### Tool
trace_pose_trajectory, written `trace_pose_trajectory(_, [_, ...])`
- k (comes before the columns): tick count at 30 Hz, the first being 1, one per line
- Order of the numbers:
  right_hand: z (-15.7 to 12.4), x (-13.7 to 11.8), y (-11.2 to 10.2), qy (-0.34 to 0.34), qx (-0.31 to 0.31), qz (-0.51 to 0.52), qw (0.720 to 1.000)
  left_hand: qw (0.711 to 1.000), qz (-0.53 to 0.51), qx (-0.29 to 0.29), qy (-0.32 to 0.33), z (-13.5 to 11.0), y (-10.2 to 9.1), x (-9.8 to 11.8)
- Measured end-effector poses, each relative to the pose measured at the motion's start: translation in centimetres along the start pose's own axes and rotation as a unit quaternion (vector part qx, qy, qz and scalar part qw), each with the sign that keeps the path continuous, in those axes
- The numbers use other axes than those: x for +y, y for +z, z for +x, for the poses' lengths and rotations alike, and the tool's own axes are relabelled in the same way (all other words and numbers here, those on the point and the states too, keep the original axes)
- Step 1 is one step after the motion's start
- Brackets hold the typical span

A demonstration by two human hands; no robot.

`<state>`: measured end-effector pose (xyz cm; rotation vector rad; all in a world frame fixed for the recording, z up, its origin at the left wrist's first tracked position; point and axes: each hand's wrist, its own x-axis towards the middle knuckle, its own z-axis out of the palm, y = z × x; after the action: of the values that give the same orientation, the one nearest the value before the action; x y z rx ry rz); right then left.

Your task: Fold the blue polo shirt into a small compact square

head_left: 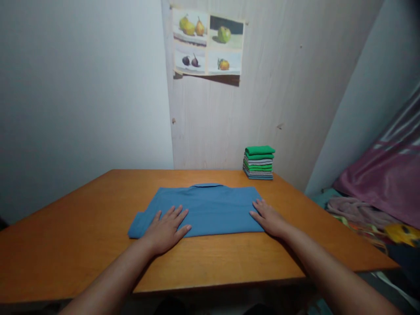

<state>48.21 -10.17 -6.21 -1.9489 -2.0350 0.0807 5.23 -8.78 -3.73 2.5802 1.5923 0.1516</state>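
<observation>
A blue collared shirt (216,210) lies folded into a wide, flat shape on the wooden table, its collar at the far edge. Part of it sticks out at the near left corner. My left hand (167,229) rests flat on the shirt's left part with the fingers spread. On the right edge of the cloth lies my right hand (267,216), fingers also stretched out and apart. Neither hand grips the fabric.
At the far right corner of the orange-brown table (213,262) stands a stack of folded clothes (259,162), green, grey and blue. A fruit poster (208,43) hangs on the wall behind. Beyond the table's right edge are heaped fabrics (361,210) and a pink curtain (380,175).
</observation>
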Motion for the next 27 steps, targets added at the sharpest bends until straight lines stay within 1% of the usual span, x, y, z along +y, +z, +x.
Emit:
trace_pose_trajectory(1, [-0.1,0.0,0.5,0.008,-0.024,-0.01,1.0,1.0,-0.002,0.003,0.001,-0.1,0.0,0.0])
trace_pose_trajectory(3, [-0.2,0.2,1.2,0.023,-0.046,-0.025,0.998,1.0,-0.006,0.008,0.004,-0.2,0.0,0.1])
trace_pose_trajectory(6, [-0.3,0.6,1.3,0.023,-0.048,-0.035,0.998,1.0,-0.011,0.008,0.005,-0.4,-0.1,0.3])
trace_pose_trajectory(10, [-0.3,0.6,0.4,0.013,-0.026,-0.055,0.998,1.0,-0.028,-0.002,0.004,-0.3,-0.9,0.1])
trace_pose_trajectory(13, [0.0,0.6,-1.0,-0.006,-0.01,-0.071,0.997,0.999,-0.015,0.037,-0.01,-0.1,-2.1,-1.0])
trace_pose_trajectory(16, [0.6,0.4,-2.3,-0.027,-0.017,-0.081,0.996,0.995,0.041,0.079,-0.043,-0.1,-3.1,-2.9])
trace_pose_trajectory(18, [0.9,0.2,-2.7,-0.038,-0.016,-0.095,0.995,0.993,0.067,0.087,-0.052,-0.2,-3.6,-4.1])
trace_pose_trajectory(21, [0.9,-0.2,-2.7,-0.05,0.001,-0.113,0.992,0.994,0.058,0.082,-0.044,-0.4,-3.9,-5.4])
trace_pose_trajectory(24, [0.9,-0.2,-2.6,-0.047,0.018,-0.104,0.993,0.996,0.027,0.083,-0.031,-0.5,-4.3,-5.9])
trace_pose_trajectory(27, [1.2,0.0,-2.9,-0.037,0.035,-0.101,0.994,0.995,0.011,0.096,-0.033,-0.2,-4.9,-6.0])
